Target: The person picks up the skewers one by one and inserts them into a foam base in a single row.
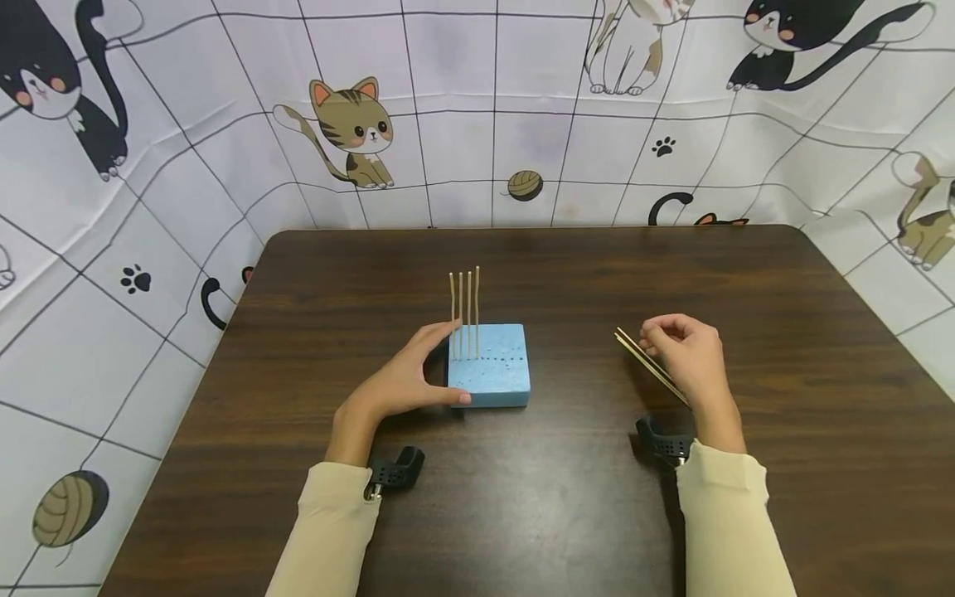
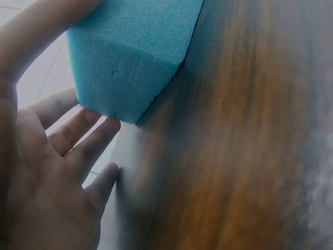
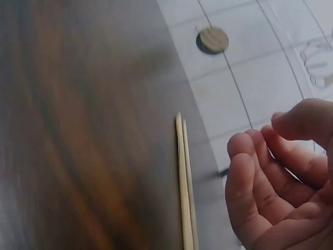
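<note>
A light blue foam block [image 1: 496,377] sits left of the table's middle, with a row of small holes across its top. Several thin wooden sticks [image 1: 477,303] stand upright in the left end of that row. My left hand [image 1: 399,381] holds the block from the left, thumb along the front edge and fingers toward the back corner. Two loose sticks [image 1: 647,363] lie slantwise on the table, side by side. Just above them is my right hand [image 1: 690,356], its fingers loosely bent, with nothing between thumb and fingers in the right wrist view.
The dark wooden table [image 1: 567,506] ends at a white curtain [image 1: 462,149] with printed cats and grid lines. Black wrist mounts [image 1: 399,468] are worn on both wrists, low over the tabletop.
</note>
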The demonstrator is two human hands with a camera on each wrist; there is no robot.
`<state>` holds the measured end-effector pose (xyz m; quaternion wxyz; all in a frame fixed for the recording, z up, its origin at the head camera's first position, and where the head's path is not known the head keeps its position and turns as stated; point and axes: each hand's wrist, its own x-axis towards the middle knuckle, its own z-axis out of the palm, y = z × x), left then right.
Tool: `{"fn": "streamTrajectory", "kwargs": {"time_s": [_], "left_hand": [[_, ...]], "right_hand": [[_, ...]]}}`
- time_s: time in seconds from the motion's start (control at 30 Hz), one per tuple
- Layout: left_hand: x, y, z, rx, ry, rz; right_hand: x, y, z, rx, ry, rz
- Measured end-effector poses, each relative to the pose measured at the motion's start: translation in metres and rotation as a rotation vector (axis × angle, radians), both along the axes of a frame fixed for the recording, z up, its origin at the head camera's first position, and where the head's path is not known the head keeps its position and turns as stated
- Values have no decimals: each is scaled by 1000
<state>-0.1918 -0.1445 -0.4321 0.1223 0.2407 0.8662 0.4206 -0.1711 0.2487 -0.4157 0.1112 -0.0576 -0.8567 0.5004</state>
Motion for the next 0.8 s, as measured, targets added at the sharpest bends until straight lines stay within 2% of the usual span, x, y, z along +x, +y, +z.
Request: {"fn": "streamTrajectory", "kwargs": {"time_s": [0.13,0.37,0.8], "left_hand": [[0,-1,0,1,2,3],[1,0,0,9,5,1],[1,1,1,8,-4,6]], "right_hand": [[8,14,-1,76,-72,4],[18,31,-3,306,-139,1],[20,42,-12,431,-123,78]]}}
